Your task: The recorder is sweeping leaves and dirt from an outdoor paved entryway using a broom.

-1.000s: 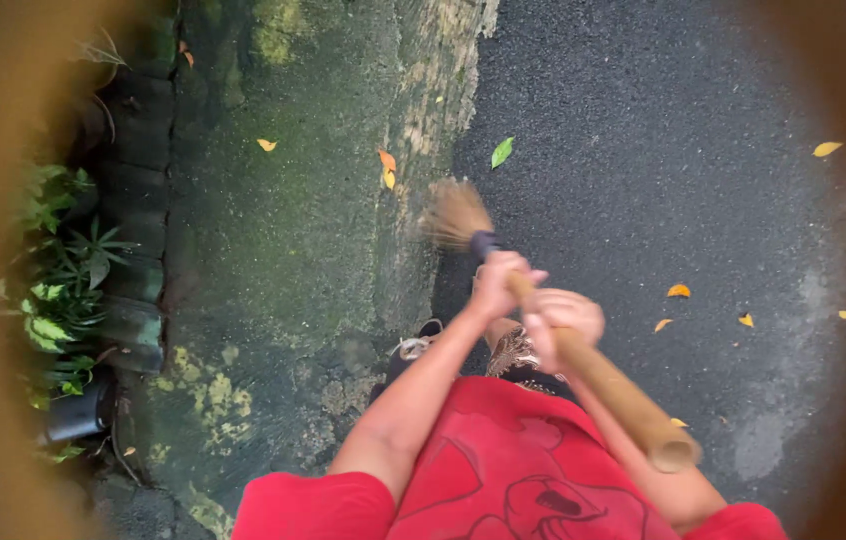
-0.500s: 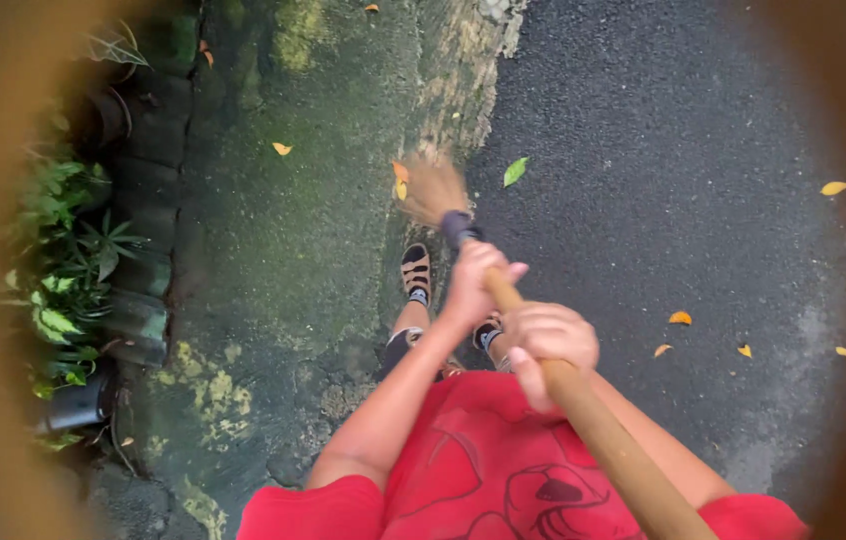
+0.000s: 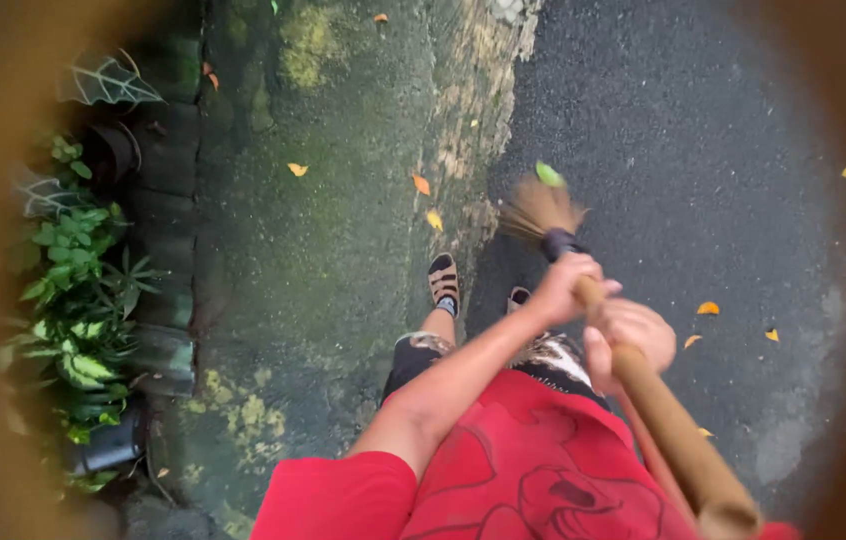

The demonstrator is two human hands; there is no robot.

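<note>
While both hands grip it, the broom (image 3: 633, 380) lies along a diagonal axis, its wooden handle running from the lower right near the person's chest up and to the left, with the bristle head (image 3: 540, 210) pointing away from the body toward the dark asphalt (image 3: 703, 150). The left hand (image 3: 565, 285) is closed around the handle just behind the dark collar (image 3: 561, 243) that binds the bristles; the right hand (image 3: 631, 335) is wrapped around the handle just below it, fingers curled tight. The bristle head sits blurred on the asphalt near the edge of the mossy concrete strip (image 3: 343, 200), with a green leaf (image 3: 549, 174) touching or just above its far side. No packages, labels or signs can be made out. Two yellow leaves (image 3: 427, 200) lie on the concrete left of the bristles, and further yellow leaves (image 3: 708, 308) lie on the asphalt to the right. Both sandalled feet (image 3: 443, 280) stand near the boundary, below the bristles. Potted green plants (image 3: 78, 290) line the far left edge.
</note>
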